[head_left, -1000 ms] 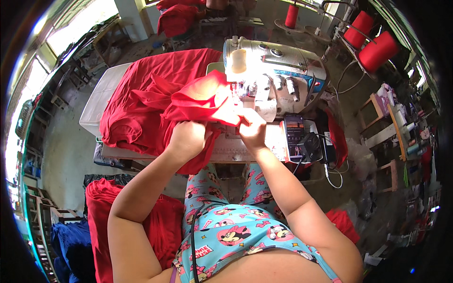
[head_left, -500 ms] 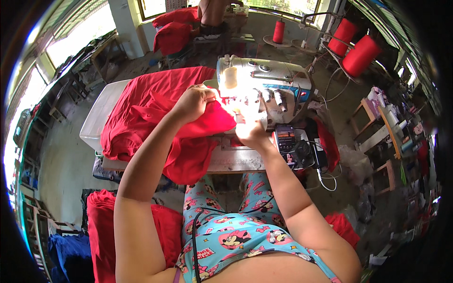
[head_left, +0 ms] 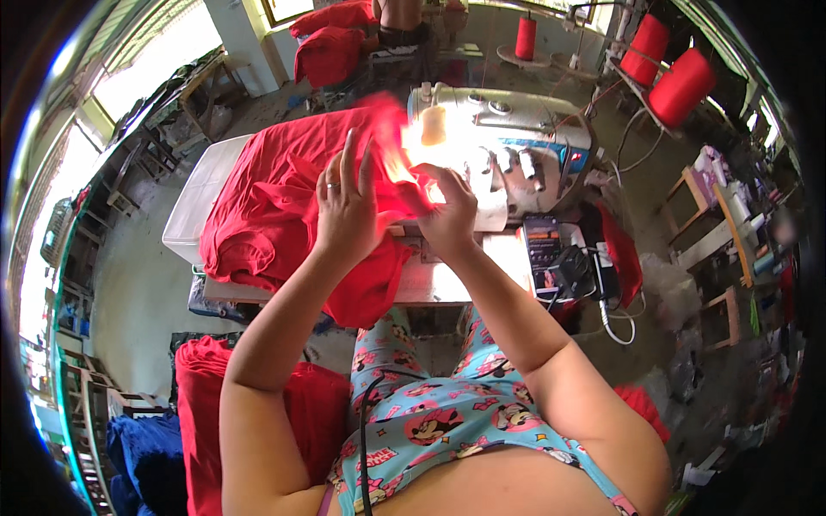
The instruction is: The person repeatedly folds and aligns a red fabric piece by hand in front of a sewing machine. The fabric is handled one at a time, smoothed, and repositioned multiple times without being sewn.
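Note:
My left hand [head_left: 347, 206], a ring on one finger, has its fingers stretched upward and apart beside a piece of red fabric [head_left: 391, 159]. That fabric is smeared by motion and lifted in front of the sewing machine [head_left: 525, 129]. On its other side my right hand [head_left: 449, 211] is closed, pinching the fabric near the machine's brightly lit needle area. Glare hides the needle and presser foot. Left of the machine, more red cloth [head_left: 275, 163] lies heaped over a white bin [head_left: 194, 202] and hangs past the table's front edge.
A phone [head_left: 542, 249], a black charger [head_left: 571, 268] and white cables lie right of the machine. Red thread cones [head_left: 681, 89] stand on a rack behind. Another person [head_left: 400, 17] is at the far side. Red cloth [head_left: 202, 413] is piled at my left.
My left hand has released its grip, its fingers now extended. The red fabric has come up from the needle area, and my right hand has turned upward with it. The view has shifted slightly.

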The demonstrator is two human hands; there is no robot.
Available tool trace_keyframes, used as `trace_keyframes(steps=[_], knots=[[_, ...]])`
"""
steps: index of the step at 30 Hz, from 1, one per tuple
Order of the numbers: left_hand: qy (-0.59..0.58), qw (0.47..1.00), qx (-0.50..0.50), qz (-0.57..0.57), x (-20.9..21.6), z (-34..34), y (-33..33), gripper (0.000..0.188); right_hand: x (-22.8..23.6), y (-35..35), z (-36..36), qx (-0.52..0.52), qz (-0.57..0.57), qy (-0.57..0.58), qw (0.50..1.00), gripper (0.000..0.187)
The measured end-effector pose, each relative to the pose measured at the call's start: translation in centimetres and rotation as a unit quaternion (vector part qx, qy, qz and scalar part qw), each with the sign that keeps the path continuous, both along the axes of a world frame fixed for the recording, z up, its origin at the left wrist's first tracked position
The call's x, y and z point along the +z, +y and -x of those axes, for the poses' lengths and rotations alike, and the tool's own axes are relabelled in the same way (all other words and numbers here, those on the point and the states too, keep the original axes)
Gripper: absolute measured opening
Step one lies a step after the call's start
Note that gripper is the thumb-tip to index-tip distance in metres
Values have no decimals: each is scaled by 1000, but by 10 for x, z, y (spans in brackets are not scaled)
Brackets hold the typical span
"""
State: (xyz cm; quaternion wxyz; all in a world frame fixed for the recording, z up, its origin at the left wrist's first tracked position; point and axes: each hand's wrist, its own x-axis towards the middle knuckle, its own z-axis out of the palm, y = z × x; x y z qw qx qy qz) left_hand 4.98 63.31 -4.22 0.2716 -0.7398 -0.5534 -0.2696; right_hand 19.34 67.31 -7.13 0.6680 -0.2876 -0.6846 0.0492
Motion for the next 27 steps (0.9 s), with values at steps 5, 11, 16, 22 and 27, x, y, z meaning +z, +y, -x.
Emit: trace_keyframes(steps=[5, 11, 16, 22, 27], knots=[[-297, 929, -206, -75, -28, -30, -7, 65, 30, -29, 1, -33, -81, 25, 996, 33], [-296, 942, -149, -52, 13, -6, 1, 10, 26, -33, -18, 102, 143, -117, 978, 17], [-201, 912, -283, 219, 43, 7, 41, 10, 31, 8, -62, 545, 434, -259, 669, 34], [127, 917, -176, 335, 2, 51, 104, 38, 41, -3, -62, 459, 278, -359, 764, 50], [268, 875, -179, 361, 34, 45, 70, 36, 26, 0, -86, 535, 446, -49, 716, 32]])
